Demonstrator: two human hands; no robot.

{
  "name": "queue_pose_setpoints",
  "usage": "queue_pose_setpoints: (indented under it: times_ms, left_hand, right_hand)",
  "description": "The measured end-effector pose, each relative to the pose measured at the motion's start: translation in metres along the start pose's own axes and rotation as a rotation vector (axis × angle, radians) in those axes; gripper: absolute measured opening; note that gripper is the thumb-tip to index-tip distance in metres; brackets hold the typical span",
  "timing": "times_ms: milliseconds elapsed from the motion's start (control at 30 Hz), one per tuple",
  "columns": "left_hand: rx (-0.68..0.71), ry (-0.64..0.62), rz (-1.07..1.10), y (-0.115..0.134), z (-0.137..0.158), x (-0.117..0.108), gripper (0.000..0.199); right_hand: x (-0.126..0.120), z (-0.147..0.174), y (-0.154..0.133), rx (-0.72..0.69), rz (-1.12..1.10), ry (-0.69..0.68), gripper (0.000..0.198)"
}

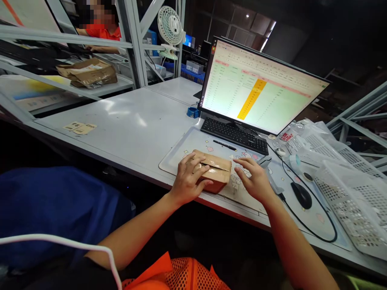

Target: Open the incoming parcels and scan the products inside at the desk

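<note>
A: Where was the box (218, 173)?
B: At the near edge of the desk (121, 125), on the pale printed mat (177, 157). It was brown cardboard, with shiny tape along the top and a narrow dark gap at the seam.

A: And the left hand (188, 180)?
B: That one gripped the box at its left end, fingers spread over the top and the thumb on the near side.

A: Did the right hand (255, 177) hold anything?
B: It was empty, its fingers and thumb parted, just beside the box's right end. A grey scanner (274, 183) lay close behind that hand, partly hidden by it.

A: What lay beyond the box?
B: A black pen (224, 145) on the mat, then a keyboard (232, 135) in front of a monitor (263, 88) that showed a spreadsheet with an orange column.

A: And to either side?
B: A dark mouse (301, 195) lay to the right, near some white plastic baskets (347, 205). Well off to the left, two paper tags (84, 129) lay near the desk's edge. Past the metal frame, beside a clip-on fan (169, 25), there was another person in an orange top (105, 30).
</note>
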State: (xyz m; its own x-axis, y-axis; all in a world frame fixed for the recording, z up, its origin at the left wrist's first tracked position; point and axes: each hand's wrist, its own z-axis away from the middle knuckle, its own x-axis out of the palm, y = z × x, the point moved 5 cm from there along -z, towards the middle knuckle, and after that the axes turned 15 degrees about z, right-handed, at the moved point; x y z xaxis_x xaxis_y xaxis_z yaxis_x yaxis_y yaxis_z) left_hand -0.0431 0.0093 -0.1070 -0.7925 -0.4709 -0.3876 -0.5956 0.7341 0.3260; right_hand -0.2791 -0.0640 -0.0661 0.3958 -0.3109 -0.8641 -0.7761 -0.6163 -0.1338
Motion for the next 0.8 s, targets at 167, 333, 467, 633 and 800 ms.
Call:
queue_pose_setpoints:
  times_ms: [167, 333, 467, 633, 800]
  left_hand:
    - [-0.057, -0.036, -0.027, 0.0, -0.002, -0.002, 0.029]
    - [-0.075, -0.091, -0.028, 0.005, 0.001, -0.001, 0.029]
    - [-0.058, -0.247, -0.081, 0.011, -0.018, -0.007, 0.031]
    - [-0.048, -0.573, -0.172, 0.023, -0.067, -0.012, 0.026]
    - [0.064, -0.546, -0.374, 0.05, -0.064, -0.013, 0.012]
  right_hand:
    - [0.0, -0.048, -0.052, -0.134, 0.074, -0.196, 0.034]
    - [0.014, -0.079, -0.021, 0.017, 0.086, -0.198, 0.049]
    - [0.051, -0.091, 0.009, 0.217, -0.367, -0.417, 0.062]
    - [0.078, -0.082, 0.018, 0.451, -0.725, -0.508, 0.067]
    - [0.078, -0.076, 0.02, 0.451, -0.727, -0.481, 0.068]
